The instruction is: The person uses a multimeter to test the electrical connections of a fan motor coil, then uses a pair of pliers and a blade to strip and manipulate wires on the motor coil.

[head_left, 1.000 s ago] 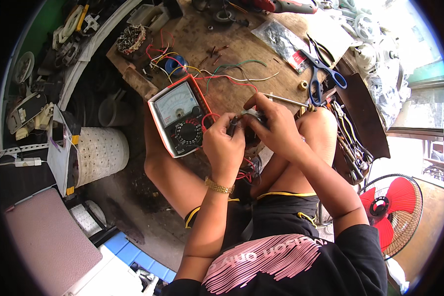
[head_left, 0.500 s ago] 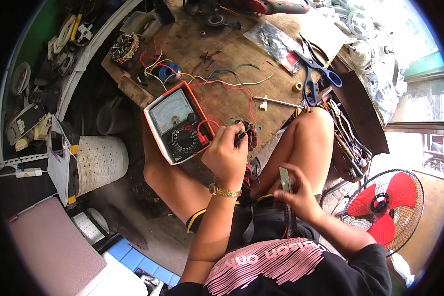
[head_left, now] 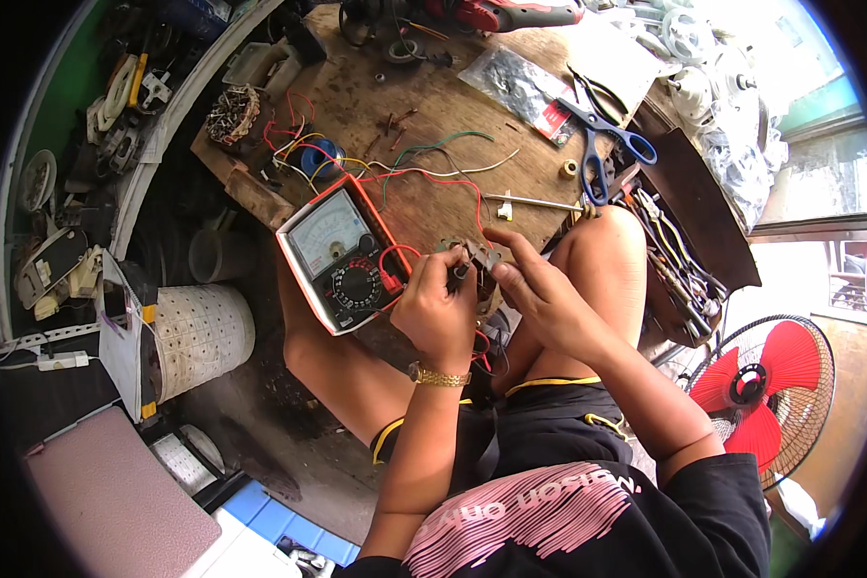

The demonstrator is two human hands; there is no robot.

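Note:
My left hand, a gold watch on its wrist, is closed around a black test probe. My right hand has its thumb and fingers pinched on a flat metal piece, whose far part is hidden. Both hands meet at the table's near edge, over a small motor part with copper-coloured windings that they mostly cover. Left of them an analog multimeter in an orange-red case tilts against the table edge, a red lead plugged into it.
Loose coloured wires, a blue spool, a screwdriver and blue-handled scissors lie on the wooden table. A toolbox stands right of my knee, with a red-bladed fan nearby. A white bucket is at left.
My right hand has come up and left from beside my lap to my left hand, bringing the flat metal piece. My left hand stays near the motor part with the probe.

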